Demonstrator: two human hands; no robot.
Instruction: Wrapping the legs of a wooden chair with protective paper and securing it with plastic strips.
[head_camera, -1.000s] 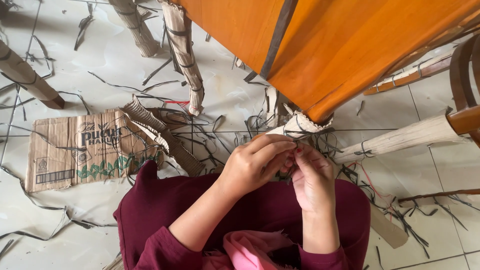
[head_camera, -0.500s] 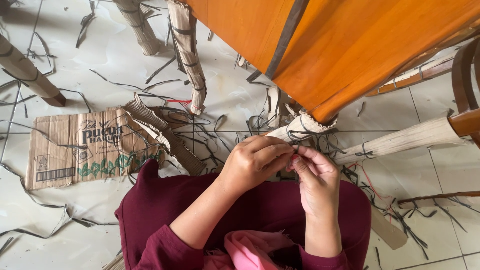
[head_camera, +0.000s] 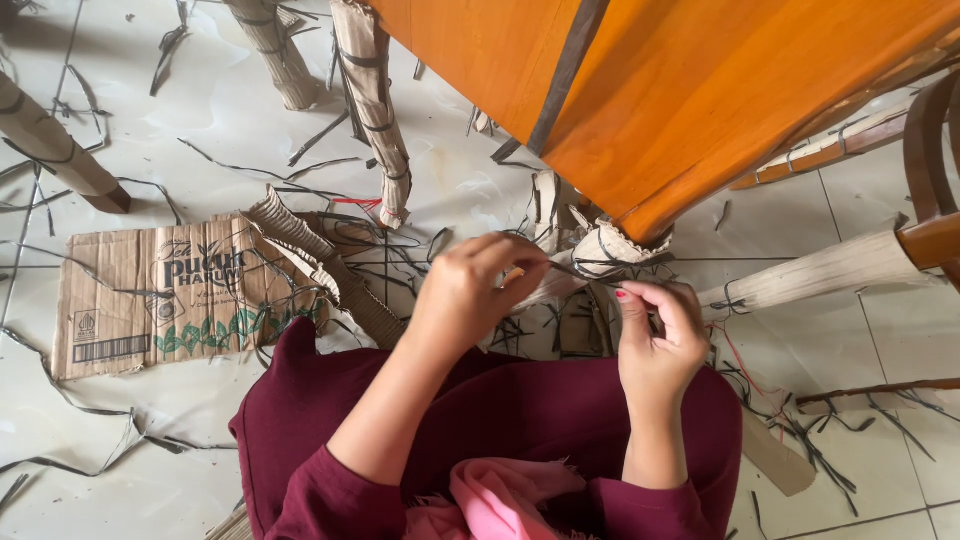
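My left hand (head_camera: 478, 290) and my right hand (head_camera: 658, 335) are held above my lap, each pinching an end of a thin dark strap (head_camera: 580, 272) stretched between them. Just beyond the hands is a furniture leg wrapped in corrugated cardboard (head_camera: 600, 255), bound with dark straps. It belongs to an orange wooden table (head_camera: 700, 90) lying tilted at the top right. I sit on the floor in maroon clothes (head_camera: 500, 420) with pink cloth at my chest.
A flattened cardboard piece (head_camera: 150, 300) lies at the left on the white tiled floor (head_camera: 180, 430). Other cardboard-wrapped legs (head_camera: 375, 110) stand behind it and one (head_camera: 820, 275) at the right. Cut dark strap scraps (head_camera: 850, 440) litter the tiles.
My two hands were pressed close together; now they have drawn apart, the right hand moving right, with the dark strap pulled taut between them.
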